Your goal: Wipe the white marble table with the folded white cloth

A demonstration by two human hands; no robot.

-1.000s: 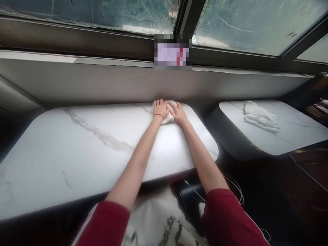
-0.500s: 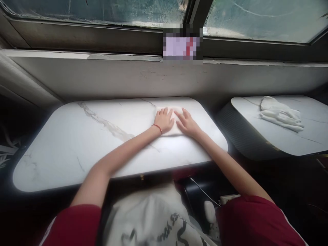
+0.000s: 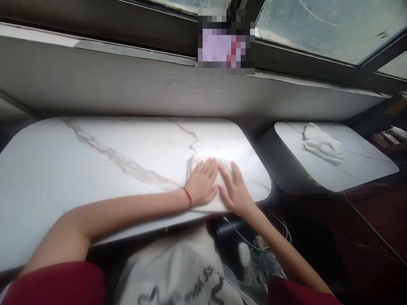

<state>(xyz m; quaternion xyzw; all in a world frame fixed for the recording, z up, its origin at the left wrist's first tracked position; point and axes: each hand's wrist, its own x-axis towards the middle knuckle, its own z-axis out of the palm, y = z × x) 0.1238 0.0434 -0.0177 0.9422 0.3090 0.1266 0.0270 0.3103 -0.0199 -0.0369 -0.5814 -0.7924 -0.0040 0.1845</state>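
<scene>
A folded white cloth (image 3: 206, 207) lies flat near the front edge of the white, grey-veined tabletop (image 3: 133, 144). My left hand (image 3: 203, 182), with a red bracelet at the wrist, rests palm down on the cloth, fingers stretched out. On the cloth's right side lies my right hand (image 3: 235, 186), its fingers spread and flat. The fingertips of both hands come close together over the middle of the cloth. Both palms hide much of it.
A second marbled table (image 3: 359, 156) stands to the right, bearing a crumpled white cloth (image 3: 322, 144). Behind runs a wall (image 3: 127, 84) below a window. Beneath the table's front edge are a white cable (image 3: 240, 234) and clear plastic items (image 3: 263, 262).
Both hands and the cloth under them have moved toward me, from the table's middle to its front edge. The view has tilted and shifted.
</scene>
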